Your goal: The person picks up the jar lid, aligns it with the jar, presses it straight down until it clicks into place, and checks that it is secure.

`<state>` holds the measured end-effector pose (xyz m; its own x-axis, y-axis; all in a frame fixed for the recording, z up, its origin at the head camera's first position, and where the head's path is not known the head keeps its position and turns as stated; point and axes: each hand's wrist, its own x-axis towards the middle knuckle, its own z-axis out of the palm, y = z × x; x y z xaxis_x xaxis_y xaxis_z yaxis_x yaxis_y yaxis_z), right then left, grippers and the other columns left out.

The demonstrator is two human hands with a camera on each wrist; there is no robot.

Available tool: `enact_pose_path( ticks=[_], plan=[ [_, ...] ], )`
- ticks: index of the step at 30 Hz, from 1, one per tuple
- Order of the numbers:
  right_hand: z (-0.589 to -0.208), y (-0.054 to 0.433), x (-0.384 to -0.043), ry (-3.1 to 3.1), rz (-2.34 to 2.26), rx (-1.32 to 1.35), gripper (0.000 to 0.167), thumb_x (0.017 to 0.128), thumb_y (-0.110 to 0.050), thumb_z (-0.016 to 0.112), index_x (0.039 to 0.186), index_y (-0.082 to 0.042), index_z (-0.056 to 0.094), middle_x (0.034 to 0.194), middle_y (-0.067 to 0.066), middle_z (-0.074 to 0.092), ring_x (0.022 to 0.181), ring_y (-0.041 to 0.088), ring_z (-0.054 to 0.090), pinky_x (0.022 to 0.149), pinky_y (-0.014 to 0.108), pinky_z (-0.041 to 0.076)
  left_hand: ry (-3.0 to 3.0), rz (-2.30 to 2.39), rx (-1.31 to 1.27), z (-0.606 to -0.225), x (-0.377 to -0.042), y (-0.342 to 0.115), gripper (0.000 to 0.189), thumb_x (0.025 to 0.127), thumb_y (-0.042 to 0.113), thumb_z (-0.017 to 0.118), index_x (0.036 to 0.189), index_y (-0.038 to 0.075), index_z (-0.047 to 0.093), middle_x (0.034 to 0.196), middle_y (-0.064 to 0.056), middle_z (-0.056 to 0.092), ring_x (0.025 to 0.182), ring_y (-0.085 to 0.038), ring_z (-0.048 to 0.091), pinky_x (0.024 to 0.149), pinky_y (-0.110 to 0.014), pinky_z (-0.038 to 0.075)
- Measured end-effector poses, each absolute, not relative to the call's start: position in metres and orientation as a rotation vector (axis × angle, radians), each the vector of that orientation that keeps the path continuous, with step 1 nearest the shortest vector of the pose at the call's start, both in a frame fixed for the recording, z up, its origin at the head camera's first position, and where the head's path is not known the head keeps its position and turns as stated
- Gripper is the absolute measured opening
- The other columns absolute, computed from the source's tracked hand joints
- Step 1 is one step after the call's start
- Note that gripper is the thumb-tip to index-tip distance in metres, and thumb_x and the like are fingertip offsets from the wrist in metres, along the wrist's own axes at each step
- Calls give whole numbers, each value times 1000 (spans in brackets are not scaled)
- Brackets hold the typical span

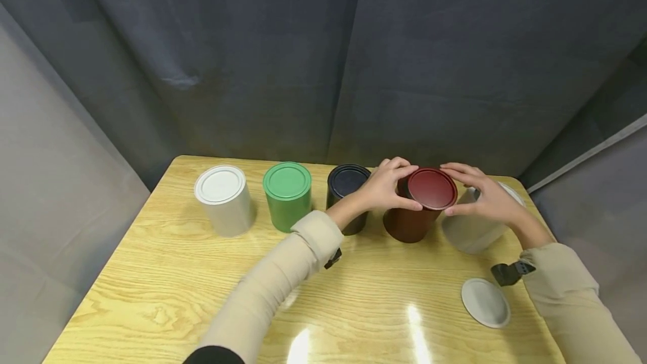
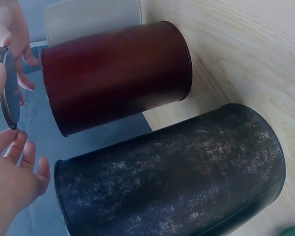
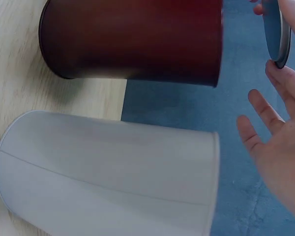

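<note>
Both hands hold a dark red can lid [image 1: 432, 189] by opposite sides of its rim, thumbs at the near edge and fingers at the far edge. In the wrist views the lid hangs a little above the top of a dark red can [image 2: 118, 73], apart from it. My left hand [image 1: 386, 185] grips the left side, above and beside the black can [image 2: 172, 172]. The right side is in my right hand [image 1: 482, 198], over the light grey can [image 3: 108, 172], whose top is partly covered by that hand in the head view.
A loose round pale lid [image 1: 486, 303] lies on the wooden table [image 1: 202, 285] at the right front. A lidded green can [image 1: 288, 181] and a lidded white can [image 1: 220, 184] stand to the left in the row. Grey curtains [image 1: 253, 60] hang behind the table.
</note>
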<state>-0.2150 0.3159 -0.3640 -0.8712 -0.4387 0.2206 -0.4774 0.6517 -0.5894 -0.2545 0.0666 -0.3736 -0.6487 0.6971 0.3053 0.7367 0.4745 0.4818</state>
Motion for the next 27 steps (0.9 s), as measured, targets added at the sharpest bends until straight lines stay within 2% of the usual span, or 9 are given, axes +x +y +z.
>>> enact_pose_path(
  ticks=[4,8,14,17,21,24,27],
  plan=[
    [-367,318,-220,-2853,1026,744,79,64,-15,83,134,-5,45,137,11,38,122,30,29,88,59,26,-2692,-887,-1259,-375,-260,70,80,69,45,75,134,10,46,127,-2,45,108,-17,39,84,-23,33],
    [-369,319,-225,-2903,1031,713,79,67,-18,81,136,-7,43,138,11,36,123,32,28,86,59,29,-2746,-857,-1250,-375,-265,73,80,70,46,75,135,10,46,127,-2,45,108,-17,39,84,-23,34],
    [-371,318,-230,-2994,1025,676,81,70,-23,79,138,-7,39,141,11,33,120,28,30,73,38,42,-2842,-796,-1231,-375,-272,76,79,70,46,74,135,12,45,126,-1,45,108,-16,38,83,-24,33],
    [-372,317,-232,-3014,1045,688,81,71,-23,79,138,-4,38,141,15,31,120,32,29,70,35,43,-2875,-750,-1229,-376,-275,78,77,71,46,73,135,13,45,126,0,45,108,-16,38,82,-24,32],
    [-374,318,-236,-3031,1022,686,82,70,-26,79,137,-2,38,141,17,31,123,36,24,76,46,40,-2905,-701,-1225,-378,-279,80,76,72,46,73,135,14,46,127,0,46,108,-17,39,80,-25,33],
    [-376,317,-238,-3038,987,685,81,70,-28,79,136,-2,40,140,16,32,124,38,23,84,56,33,-2933,-717,-1208,-380,-281,80,76,71,46,73,135,14,46,128,0,45,110,-18,39,81,-26,33],
    [-377,316,-239,-3048,979,694,80,70,-30,79,135,0,41,140,17,32,125,39,22,87,61,27,-2964,-751,-1191,-381,-282,80,76,71,45,74,135,15,46,128,0,45,112,-18,38,84,-28,33]
  ],
)
